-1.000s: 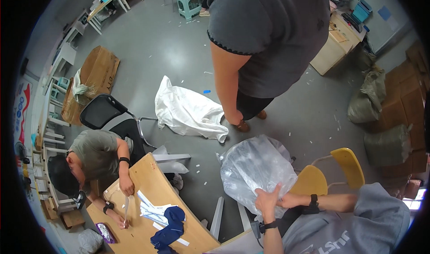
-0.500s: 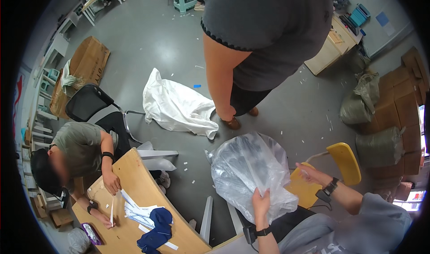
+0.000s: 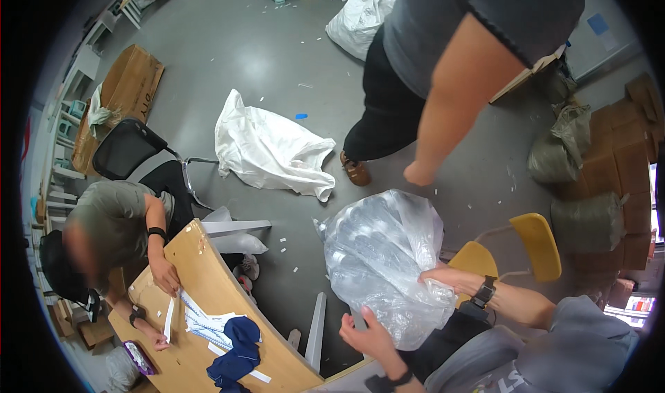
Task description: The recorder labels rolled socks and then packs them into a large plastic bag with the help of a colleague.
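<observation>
A large clear plastic bag (image 3: 377,244), bulging and crumpled, rests in front of my lap. My right hand (image 3: 445,277) has its fingers closed on the film at the bag's near right side. My left hand (image 3: 370,336) is beside the bag's near left edge, thumb and fingers apart, holding nothing that I can see. A pale table leg shows between those fingers. What the bag contains cannot be made out through the wrinkled film.
A seated person at left handles paper strips at a wooden table (image 3: 277,351), with a navy cloth (image 3: 239,355) on it. Beyond my bag a person stands near a white sack (image 3: 270,150) on the floor. A yellow chair (image 3: 537,247) is at right, before stacked cartons (image 3: 613,164).
My left hand has let go of the bag and moved down and left. My right hand, open before, has closed on the film. The standing person has shifted right, revealing another white sack.
</observation>
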Available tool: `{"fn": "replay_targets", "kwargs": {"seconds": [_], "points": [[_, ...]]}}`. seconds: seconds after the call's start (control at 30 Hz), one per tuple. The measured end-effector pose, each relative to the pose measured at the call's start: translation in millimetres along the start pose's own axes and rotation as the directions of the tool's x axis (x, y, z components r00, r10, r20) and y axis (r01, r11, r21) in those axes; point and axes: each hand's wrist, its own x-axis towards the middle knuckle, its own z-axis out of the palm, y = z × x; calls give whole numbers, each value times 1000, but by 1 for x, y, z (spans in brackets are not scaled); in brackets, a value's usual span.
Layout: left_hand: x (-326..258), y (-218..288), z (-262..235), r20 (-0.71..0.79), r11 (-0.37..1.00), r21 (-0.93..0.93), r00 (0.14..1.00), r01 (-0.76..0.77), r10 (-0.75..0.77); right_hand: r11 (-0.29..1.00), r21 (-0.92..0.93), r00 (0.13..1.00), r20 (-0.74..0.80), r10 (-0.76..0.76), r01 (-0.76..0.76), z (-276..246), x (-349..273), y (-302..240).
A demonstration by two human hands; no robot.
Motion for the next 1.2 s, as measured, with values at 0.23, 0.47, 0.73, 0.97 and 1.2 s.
{"fn": "replay_targets", "kwargs": {"seconds": [0.23, 0.47, 0.73, 0.97, 1.2], "points": [[-15, -82, 96, 994, 74, -1, 9, 997, -110, 986, -2, 980, 109, -165, 166, -6, -25, 26], [-33, -52, 120, 979, 350, -2, 72, 937, -188, 806, -526, 962, 128, -241, 272, 13, -33, 48], [-27, -34, 132, 931, 382, 192, -45, 904, -362, 712, -620, 920, 44, -388, 330, 5, -42, 54], [-28, -40, 133, 944, 220, 79, -1, 972, -331, 799, -503, 758, -364, -541, 329, -61, -71, 48], [-35, -61, 129, 950, 33, 144, -129, 989, -284, 809, -363, 599, -545, -587, 463, -90, -68, 47]]}}
